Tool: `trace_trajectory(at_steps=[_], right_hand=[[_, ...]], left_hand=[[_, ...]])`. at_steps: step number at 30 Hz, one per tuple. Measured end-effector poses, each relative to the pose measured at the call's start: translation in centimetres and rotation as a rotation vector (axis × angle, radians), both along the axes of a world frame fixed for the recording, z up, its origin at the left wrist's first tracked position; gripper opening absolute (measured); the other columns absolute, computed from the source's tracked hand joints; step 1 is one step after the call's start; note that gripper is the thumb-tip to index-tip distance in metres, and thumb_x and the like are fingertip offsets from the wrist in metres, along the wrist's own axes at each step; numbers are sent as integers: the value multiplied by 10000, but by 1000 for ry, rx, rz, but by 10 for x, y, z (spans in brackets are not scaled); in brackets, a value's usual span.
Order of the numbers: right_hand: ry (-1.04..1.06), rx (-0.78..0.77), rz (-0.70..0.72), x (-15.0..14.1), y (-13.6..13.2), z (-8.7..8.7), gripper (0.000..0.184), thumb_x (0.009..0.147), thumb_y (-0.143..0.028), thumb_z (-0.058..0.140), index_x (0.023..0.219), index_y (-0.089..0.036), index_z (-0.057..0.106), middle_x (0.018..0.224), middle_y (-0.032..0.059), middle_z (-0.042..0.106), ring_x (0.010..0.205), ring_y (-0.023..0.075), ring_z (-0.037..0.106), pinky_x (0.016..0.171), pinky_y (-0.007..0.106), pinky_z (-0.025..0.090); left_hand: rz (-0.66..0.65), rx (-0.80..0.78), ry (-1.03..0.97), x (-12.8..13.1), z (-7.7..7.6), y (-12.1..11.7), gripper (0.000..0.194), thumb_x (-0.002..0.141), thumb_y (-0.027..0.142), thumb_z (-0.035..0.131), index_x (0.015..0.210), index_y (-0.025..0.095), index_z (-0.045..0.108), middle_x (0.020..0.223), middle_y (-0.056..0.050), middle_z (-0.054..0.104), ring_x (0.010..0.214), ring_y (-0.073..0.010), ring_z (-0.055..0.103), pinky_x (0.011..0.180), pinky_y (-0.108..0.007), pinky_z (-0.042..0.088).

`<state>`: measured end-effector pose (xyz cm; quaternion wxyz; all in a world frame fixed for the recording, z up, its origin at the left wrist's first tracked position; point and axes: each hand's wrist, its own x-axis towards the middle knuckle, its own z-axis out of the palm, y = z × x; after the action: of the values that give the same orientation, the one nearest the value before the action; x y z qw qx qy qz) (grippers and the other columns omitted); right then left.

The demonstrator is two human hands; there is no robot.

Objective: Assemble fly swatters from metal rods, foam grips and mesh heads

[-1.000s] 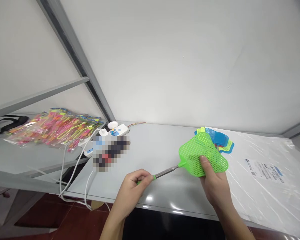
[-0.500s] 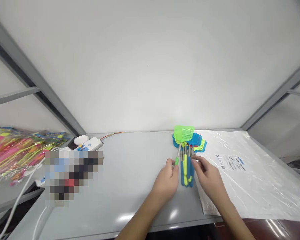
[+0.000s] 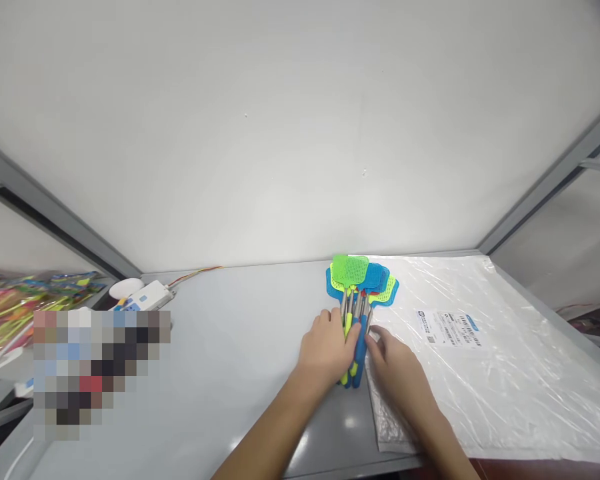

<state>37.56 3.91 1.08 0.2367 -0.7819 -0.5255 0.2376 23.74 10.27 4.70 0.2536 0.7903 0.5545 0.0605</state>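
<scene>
A bundle of fly swatters (image 3: 359, 283) lies on the grey table (image 3: 240, 347), green, yellow and blue mesh heads fanned out toward the wall, metal shafts and coloured handles pointing at me. My left hand (image 3: 326, 350) presses against the handles from the left, fingers curled round them. From the right, my right hand (image 3: 394, 369) closes in on the same handles with its fingertips touching them. The green swatter's head lies on top of the stack.
A stack of clear plastic bags (image 3: 485, 347) with a printed label lies right of the swatters. At the far left are a white power strip (image 3: 147, 295) with a cable and a pile of colourful packaged items (image 3: 10, 303). A grey metal frame (image 3: 545, 193) borders the table.
The green swatter, held up in both hands a second ago, now lies on the stack. Both hands have closed in on the handles from either side, and the view has swung right.
</scene>
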Motion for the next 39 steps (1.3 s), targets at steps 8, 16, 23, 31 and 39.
trace_trajectory(at_steps=[8,16,23,31,39], right_hand=[[-103,57,115,-2,-9,-10,423,986,-268,249,1230,-198,587,1055,82,708,908,222,657,721,291,429],[-191,47,253,8,-9,-12,449,971,-195,282,1323,-223,558,1021,43,705,945,187,645,745,261,419],[-256,-31,333,12,-4,-10,462,913,-173,343,1278,-243,618,972,59,722,925,224,664,714,284,422],[-283,-136,265,9,1,-10,534,926,-237,279,1389,-369,512,1275,-5,654,1117,238,626,809,328,467],[-269,-114,152,13,-7,-26,489,920,-479,326,1340,-388,560,1190,-2,696,1037,273,655,772,360,498]], left_hand=[[17,33,93,35,-3,19,790,827,578,507,1440,119,312,1251,-201,513,1152,-347,505,842,-399,467],[30,-3,208,43,1,26,843,785,411,599,1482,82,256,1327,-250,464,1205,-364,456,856,-433,485],[-10,2,209,32,-2,20,916,773,465,611,1506,92,207,1365,-233,437,1237,-347,417,895,-454,482],[-45,48,196,2,-10,16,968,755,428,649,1513,87,154,1354,-232,423,1227,-349,408,907,-461,472],[-155,71,210,-147,-3,35,947,672,348,707,1494,192,262,1322,-165,473,1190,-338,450,901,-396,460]])
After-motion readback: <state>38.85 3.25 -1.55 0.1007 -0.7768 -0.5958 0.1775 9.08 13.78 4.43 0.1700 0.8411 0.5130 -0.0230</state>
